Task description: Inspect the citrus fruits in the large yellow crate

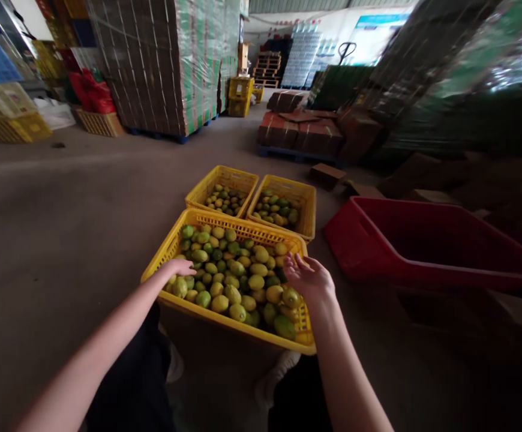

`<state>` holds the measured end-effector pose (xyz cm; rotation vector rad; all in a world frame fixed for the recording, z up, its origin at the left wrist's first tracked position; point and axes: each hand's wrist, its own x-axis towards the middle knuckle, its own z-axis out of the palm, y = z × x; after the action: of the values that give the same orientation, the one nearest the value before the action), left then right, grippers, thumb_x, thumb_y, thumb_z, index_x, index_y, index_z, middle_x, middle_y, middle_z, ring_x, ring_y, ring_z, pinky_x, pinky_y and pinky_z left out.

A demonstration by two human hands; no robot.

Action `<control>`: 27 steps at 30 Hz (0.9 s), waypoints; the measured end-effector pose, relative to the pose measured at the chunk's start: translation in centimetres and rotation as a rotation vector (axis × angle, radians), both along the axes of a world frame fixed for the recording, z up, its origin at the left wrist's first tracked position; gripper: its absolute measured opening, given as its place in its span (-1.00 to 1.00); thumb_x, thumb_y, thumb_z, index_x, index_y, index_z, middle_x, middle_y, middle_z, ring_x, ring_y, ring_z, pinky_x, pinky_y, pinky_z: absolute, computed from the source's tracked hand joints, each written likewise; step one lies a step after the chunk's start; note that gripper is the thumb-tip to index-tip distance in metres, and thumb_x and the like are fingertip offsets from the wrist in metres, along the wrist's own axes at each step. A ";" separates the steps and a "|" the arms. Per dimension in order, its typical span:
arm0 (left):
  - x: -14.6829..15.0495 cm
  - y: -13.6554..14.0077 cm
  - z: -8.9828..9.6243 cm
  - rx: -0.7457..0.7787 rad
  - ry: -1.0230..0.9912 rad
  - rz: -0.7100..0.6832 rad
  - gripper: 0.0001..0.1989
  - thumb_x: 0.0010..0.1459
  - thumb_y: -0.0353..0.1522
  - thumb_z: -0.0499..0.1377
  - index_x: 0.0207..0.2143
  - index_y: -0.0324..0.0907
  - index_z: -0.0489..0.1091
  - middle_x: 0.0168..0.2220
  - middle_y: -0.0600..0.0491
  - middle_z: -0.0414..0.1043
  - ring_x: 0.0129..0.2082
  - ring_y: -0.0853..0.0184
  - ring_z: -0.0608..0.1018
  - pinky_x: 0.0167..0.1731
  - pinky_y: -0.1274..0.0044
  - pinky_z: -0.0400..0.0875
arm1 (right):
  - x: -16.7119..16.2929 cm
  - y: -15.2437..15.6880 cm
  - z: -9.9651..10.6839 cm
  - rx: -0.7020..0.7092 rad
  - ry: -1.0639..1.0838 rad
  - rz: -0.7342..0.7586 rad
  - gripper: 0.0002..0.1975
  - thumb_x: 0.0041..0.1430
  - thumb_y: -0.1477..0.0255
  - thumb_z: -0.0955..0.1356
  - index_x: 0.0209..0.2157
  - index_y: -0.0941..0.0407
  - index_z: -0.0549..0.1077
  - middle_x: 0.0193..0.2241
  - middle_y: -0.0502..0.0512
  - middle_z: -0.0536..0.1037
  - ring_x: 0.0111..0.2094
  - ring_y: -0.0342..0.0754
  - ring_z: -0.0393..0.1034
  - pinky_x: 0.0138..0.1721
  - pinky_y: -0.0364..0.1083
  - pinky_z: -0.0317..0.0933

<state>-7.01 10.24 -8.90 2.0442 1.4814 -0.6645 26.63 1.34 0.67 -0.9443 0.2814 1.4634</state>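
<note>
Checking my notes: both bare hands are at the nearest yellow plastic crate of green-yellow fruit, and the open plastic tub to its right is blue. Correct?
The open plastic tub is red, not blue, as the head view shows; the left hand and right hand are at that yellow crate.

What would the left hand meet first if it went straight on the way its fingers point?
The left hand would most likely meet green and yellow oval fruit heaped in the slotted yellow plastic crate; whether it touches some now is unclear.
</note>
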 end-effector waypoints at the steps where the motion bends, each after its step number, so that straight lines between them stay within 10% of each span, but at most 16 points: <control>1: 0.1 0.6 -0.8 -0.002 0.013 0.004 -0.55 0.22 -0.23 0.13 0.13 -0.19 0.41 0.18 -0.15 0.44 0.14 0.15 0.51 0.09 0.47 0.36 | 0.4 -0.3 0.0 0.007 0.003 -0.012 -0.80 0.15 0.56 0.21 -0.20 0.10 0.35 -0.41 0.11 0.46 -0.47 -0.08 0.43 -0.53 -0.15 0.44; 7: 2.8 3.4 -5.4 0.129 0.054 0.010 -0.27 0.09 -0.39 0.17 0.34 -0.08 0.12 0.42 -0.14 0.03 0.37 0.07 0.18 0.23 0.32 0.22 | 0.6 -1.4 1.3 0.014 0.000 -0.071 -0.82 0.12 0.60 0.21 -0.28 0.10 0.37 -0.48 0.09 0.46 -0.54 -0.11 0.38 -0.61 -0.20 0.35; 14: 6.1 4.2 -8.6 0.270 0.080 0.066 -0.25 0.06 -0.44 0.24 0.32 -0.12 0.14 0.34 -0.31 0.09 0.29 -0.17 0.22 0.10 0.16 0.32 | 0.4 -1.6 1.9 0.000 0.039 -0.016 -0.84 0.09 0.62 0.24 -0.33 0.11 0.37 -0.55 0.06 0.46 -0.58 -0.13 0.36 -0.62 -0.22 0.31; 27: 5.8 3.0 -5.5 0.295 -0.011 0.057 -0.57 0.07 -0.09 0.29 -0.11 -0.19 0.52 -0.12 -0.21 0.58 -0.03 0.00 0.57 -0.09 0.35 0.44 | -2.0 -0.9 1.4 0.056 0.032 0.036 -0.83 0.06 0.65 0.24 -0.47 0.12 0.37 -0.65 0.03 0.45 -0.63 -0.15 0.34 -0.63 -0.24 0.26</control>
<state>-1.20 13.19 -14.45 2.2059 1.7089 -0.4306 24.65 0.41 2.04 -0.8851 0.2466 1.5126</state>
